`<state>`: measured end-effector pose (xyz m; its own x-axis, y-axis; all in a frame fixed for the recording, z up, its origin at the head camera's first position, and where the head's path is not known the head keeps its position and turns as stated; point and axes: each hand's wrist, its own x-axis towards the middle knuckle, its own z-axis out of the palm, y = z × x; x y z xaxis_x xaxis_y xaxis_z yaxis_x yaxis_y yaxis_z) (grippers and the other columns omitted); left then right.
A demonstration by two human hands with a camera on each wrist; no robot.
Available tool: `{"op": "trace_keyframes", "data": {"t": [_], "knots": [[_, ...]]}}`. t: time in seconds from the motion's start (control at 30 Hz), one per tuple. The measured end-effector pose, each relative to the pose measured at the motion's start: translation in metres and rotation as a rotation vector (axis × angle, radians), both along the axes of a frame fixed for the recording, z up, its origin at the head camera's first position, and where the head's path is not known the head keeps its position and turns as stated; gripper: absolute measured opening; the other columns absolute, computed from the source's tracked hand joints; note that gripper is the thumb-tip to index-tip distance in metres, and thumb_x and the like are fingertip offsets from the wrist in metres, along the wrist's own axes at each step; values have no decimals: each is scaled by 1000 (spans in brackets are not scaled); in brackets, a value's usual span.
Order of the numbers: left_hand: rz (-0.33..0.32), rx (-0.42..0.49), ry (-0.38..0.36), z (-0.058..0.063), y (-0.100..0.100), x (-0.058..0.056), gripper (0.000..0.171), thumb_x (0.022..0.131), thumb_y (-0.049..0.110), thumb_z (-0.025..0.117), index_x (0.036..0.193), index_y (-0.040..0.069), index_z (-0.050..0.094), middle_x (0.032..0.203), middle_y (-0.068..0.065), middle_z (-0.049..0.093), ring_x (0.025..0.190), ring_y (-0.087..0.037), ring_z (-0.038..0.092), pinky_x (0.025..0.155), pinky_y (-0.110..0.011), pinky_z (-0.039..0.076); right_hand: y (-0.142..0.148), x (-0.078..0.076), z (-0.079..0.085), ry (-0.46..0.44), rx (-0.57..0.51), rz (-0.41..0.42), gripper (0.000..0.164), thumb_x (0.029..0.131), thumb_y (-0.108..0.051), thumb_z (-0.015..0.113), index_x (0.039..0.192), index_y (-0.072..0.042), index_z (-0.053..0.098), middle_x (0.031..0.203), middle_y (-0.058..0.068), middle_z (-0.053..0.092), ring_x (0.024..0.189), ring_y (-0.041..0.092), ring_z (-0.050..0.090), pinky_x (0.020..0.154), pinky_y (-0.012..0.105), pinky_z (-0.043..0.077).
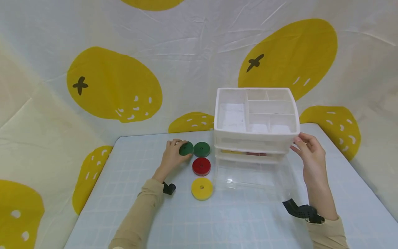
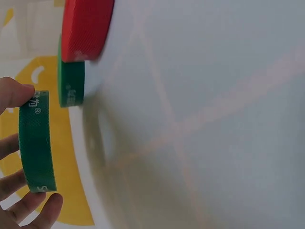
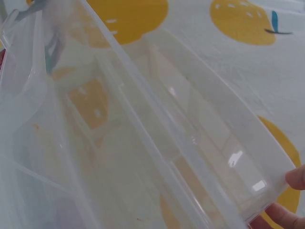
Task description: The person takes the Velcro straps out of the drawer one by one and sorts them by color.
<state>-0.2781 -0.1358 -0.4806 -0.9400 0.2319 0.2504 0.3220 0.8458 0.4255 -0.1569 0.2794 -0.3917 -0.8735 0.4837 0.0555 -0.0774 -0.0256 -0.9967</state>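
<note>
My left hand (image 1: 174, 154) pinches a green roll of ribbed strap (image 2: 37, 143) by its edge, thumb on one side and fingers on the other. Beside it lies a second green roll (image 1: 201, 149); a red roll (image 1: 201, 166) and a yellow roll (image 1: 202, 188) sit nearer the front. To their right stands a white desktop drawer organizer (image 1: 256, 136). My right hand (image 1: 312, 152) grips its right front corner, with the thumb (image 3: 296, 177) on the edge and fingers below. A clear lower drawer (image 1: 253, 174) is pulled out toward me.
Yellow and red things (image 1: 256, 154) show through a gap in the organizer's front. Its top tray (image 1: 232, 117) is divided into several compartments. The pale checked table (image 1: 186, 224) meets a cloth backdrop with yellow fruit prints (image 1: 115, 86) behind.
</note>
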Motion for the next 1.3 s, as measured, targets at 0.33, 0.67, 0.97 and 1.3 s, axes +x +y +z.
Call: {"op": "trace_keyframes", "data": {"t": [0.33,0.67,0.97,1.3], "knots": [[15,-40,-44,-3,-6,-16,57,79,38,75,127,13,60,128,-14,53,112,-32,42,89,-46,51,0,1,-1,4,-4,6,38,89,-36,65,120,-16,56,113,-10,54,105,4,56,77,5,49],[10,-60,-82,-8,-2,-21,57,79,40,76,126,12,60,127,-14,53,112,-32,42,89,-47,52,1,1,-2,-2,-12,9,39,88,-37,66,120,-17,56,114,-11,55,105,3,56,77,5,49],[5,-54,-91,-12,-2,-22,57,79,39,76,126,10,61,127,-16,54,113,-33,43,91,-47,51,1,1,-3,17,-2,19,37,89,-35,65,120,-16,55,114,-10,54,105,4,56,78,5,49],[20,-56,-130,-13,-3,-21,58,80,40,75,129,12,59,129,-16,53,115,-33,44,93,-48,50,1,1,-1,10,3,12,38,90,-35,64,121,-16,55,114,-10,54,106,5,55,78,5,49]]}}
